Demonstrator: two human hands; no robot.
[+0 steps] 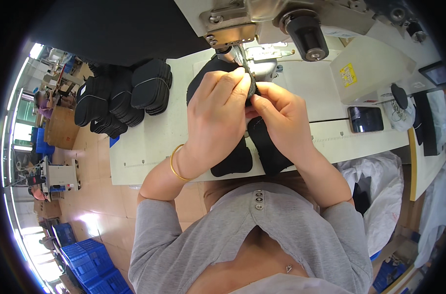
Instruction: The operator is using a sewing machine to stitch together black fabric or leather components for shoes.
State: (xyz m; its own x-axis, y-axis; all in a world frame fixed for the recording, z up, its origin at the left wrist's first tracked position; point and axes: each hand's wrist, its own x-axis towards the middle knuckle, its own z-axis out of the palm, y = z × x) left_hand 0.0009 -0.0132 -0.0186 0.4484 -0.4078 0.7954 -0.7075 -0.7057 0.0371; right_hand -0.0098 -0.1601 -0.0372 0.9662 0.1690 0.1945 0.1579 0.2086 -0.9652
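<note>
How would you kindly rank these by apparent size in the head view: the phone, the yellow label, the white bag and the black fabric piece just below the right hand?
1. White bag
2. Black fabric piece, counting only its visible part
3. Phone
4. Yellow label

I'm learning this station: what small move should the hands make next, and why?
Probably guide the black fabric slightly toward the sewing machine, since the left hand and right hand grip it close to the machine's lower end, though any contact there is hidden.
</note>
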